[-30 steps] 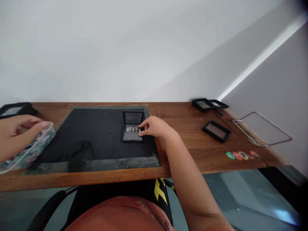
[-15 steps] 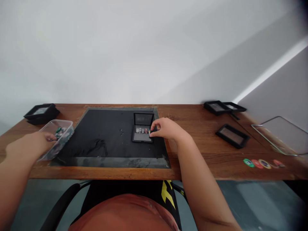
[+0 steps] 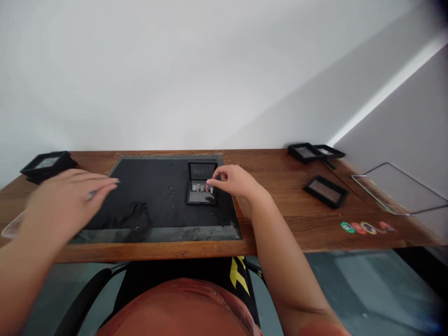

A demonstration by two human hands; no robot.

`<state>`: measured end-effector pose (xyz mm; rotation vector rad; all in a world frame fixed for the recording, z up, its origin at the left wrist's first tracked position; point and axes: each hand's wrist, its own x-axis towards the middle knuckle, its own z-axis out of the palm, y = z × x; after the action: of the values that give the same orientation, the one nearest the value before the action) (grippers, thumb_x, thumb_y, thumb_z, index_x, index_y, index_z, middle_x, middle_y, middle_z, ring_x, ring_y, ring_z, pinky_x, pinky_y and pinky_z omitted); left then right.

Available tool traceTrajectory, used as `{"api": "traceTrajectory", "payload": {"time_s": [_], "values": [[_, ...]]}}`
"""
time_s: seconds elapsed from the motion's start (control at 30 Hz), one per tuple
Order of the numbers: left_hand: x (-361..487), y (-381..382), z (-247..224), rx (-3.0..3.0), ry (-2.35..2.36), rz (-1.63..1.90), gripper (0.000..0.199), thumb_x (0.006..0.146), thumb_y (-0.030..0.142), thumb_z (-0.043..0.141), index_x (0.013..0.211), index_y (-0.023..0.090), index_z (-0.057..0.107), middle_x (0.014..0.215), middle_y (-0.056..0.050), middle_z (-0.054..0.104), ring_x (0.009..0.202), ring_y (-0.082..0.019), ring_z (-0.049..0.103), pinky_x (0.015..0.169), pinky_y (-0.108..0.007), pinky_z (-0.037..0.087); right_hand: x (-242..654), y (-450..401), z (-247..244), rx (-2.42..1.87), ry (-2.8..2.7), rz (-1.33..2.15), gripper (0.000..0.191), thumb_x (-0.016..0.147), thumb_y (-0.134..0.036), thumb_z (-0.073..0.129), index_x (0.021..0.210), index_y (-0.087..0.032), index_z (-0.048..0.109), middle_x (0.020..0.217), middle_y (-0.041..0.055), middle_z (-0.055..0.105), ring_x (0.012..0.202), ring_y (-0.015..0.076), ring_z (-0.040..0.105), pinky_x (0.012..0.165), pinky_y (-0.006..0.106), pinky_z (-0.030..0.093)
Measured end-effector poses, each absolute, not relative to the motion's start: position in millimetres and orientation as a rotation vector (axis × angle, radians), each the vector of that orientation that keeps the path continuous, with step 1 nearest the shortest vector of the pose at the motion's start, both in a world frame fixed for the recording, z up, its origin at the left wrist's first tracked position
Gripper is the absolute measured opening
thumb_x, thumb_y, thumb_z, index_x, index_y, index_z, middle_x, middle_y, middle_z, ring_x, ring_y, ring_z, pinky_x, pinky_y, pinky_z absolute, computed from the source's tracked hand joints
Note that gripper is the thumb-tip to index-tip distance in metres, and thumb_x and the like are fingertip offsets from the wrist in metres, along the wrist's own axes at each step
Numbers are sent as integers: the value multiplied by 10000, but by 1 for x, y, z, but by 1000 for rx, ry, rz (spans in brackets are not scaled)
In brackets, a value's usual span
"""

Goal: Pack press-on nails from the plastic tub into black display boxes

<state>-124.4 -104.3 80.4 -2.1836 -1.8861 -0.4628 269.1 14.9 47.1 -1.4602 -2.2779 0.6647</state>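
A small black case lies open on the black mat, its lid raised at the back. Several small pieces, pale and reddish, stand in a row inside it. My right hand is at the case's right side, thumb and forefinger pinched over the row; what they hold, if anything, is too small to name. At the left, my left hand is raised with fingers together, and a small shiny item shows at them, too blurred to name. Behind my left wrist, the clear plastic tub is mostly hidden.
Black framed boxes are stacked at the back left. More black boxes stand at the back right, with one black frame nearer. Round coloured chips lie near the right front edge, below a wire frame.
My left hand has come up out of the clear tub and moved right, over the mat's left side. My right hand has shifted slightly at the case. The view has turned a little.
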Motion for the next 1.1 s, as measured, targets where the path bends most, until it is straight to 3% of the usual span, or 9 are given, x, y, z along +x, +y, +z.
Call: {"api": "traceTrajectory", "payload": {"time_s": [0.17,0.4,0.53,0.97,1.1], "values": [[-25,-58,66,-2607,-2027,-610,340,895,579,620,933,312,828,1016,-11,816,980,-271,713,867,-384,515,270,21,41,-1439,-2236,666,286,874,-501,695,831,-220,728,655,-16,574,588,116,474,575,294,312],[13,-3,23,-2934,-2224,-855,431,838,628,656,815,218,785,833,-34,789,756,-205,677,695,-304,474,270,25,37,-1445,-2220,673,307,877,-500,698,814,-201,732,642,-18,588,587,109,480,583,281,313],[24,-4,13,-2958,-2103,-691,439,901,611,592,804,220,768,764,-20,755,666,-178,624,617,-291,406,269,22,39,-1420,-2238,690,324,900,-504,676,815,-194,722,665,-10,611,599,107,485,588,276,306],[16,-7,13,-2875,-2138,-520,421,870,608,619,748,223,739,668,-11,699,588,-169,568,548,-288,358,267,17,43,-1413,-2261,690,310,914,-476,658,797,-192,706,675,-6,620,607,108,492,584,281,302],[11,-10,16,-2913,-2037,-473,404,867,562,624,675,213,688,699,-14,692,651,-177,592,616,-301,388,265,17,43,-1416,-2276,694,315,912,-473,658,777,-192,704,676,-2,620,607,108,491,586,283,302]]}}
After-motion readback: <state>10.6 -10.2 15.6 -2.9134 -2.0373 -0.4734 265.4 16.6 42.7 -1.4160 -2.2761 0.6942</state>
